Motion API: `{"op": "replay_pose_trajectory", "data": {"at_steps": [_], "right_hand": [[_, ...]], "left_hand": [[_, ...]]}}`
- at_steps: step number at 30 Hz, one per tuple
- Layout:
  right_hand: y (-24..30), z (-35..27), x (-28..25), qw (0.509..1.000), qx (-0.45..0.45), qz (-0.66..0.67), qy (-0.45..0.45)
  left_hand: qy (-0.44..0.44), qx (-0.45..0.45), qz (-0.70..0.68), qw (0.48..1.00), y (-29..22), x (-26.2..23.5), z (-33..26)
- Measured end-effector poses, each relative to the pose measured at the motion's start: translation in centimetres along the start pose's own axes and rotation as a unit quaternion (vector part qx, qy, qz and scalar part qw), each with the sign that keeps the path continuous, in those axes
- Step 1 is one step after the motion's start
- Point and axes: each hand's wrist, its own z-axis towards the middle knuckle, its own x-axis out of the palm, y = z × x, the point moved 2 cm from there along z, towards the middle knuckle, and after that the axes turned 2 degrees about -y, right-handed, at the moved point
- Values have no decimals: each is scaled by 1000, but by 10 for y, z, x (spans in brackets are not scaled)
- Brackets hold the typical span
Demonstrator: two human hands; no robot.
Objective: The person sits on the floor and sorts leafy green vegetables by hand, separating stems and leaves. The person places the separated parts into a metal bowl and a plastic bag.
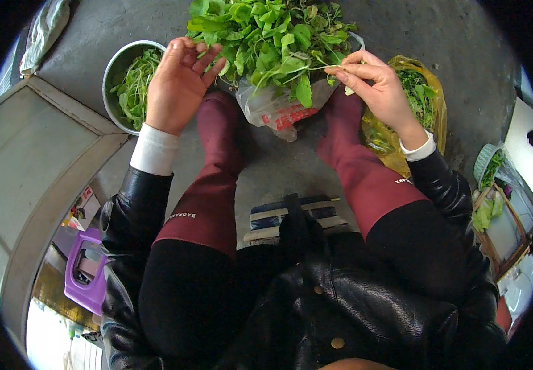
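A large heap of leafy greens (260, 37) lies ahead of me, partly on a clear plastic bag (266, 111) with red print. My right hand (374, 86) pinches a thin leafy green stem (316, 67) at the heap's right side; its leaves hang toward the middle. My left hand (180, 83) is at the heap's left edge, fingers apart and loosely bent, with nothing visible in them. Just left of that hand stands a round metal bowl (111, 102) with picked greens (136, 86) inside.
A yellow plastic bag (436, 120) of greens sits right of my right boot (343, 126). Beyond it are a basket (483, 165) and a wooden-edged frame with leaves. A pale cabinet (38, 154) and a purple plastic item (87, 274) are at left. Grey floor (279, 172) lies between my boots.
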Motion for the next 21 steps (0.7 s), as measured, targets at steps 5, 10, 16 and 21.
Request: {"op": "replay_pose_trajectory", "data": {"at_steps": [5, 10, 16, 21], "right_hand": [[0, 3, 6, 999, 5, 50, 18], [3, 6, 5, 992, 3, 110, 59], [15, 2, 16, 932, 83, 339, 96], [12, 2, 7, 864, 88, 479, 126]], "left_hand": [[36, 70, 487, 870, 31, 24, 3], [70, 73, 755, 647, 76, 26, 5], [38, 107, 726, 678, 95, 19, 14], [57, -14, 609, 791, 86, 19, 12]]}}
